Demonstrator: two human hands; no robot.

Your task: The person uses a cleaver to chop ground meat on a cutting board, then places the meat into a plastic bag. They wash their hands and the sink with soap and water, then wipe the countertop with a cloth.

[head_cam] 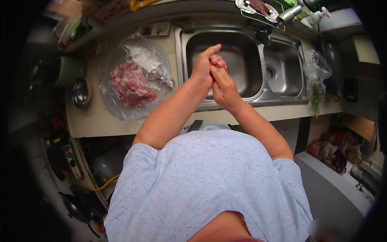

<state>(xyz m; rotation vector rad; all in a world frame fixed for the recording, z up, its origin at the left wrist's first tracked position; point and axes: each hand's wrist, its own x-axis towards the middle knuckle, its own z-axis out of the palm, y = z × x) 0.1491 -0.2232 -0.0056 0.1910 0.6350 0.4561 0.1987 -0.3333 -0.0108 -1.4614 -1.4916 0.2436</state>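
Observation:
My left hand [202, 65] and my right hand [225, 89] are clasped together over the larger basin of a stainless steel double sink [245, 66]. Bent, wet-looking fingertips show between them. The left thumb points up and away from the grip. The right hand's fingers press against the left palm, and part of them is hidden. No object shows in either hand. To the left, raw red meat [133, 84] lies on clear plastic film or a bag [105, 99] on the countertop [90, 124], beside a crumpled whitish wrapper [143, 57].
A metal bowl [81, 92] and a green container [71, 71] stand at the counter's left end. Right of the sink, a clear plastic bag [316, 69] with greens hangs over the front edge. Behind the sink are a wire rack [260, 18] and a pump bottle [316, 16].

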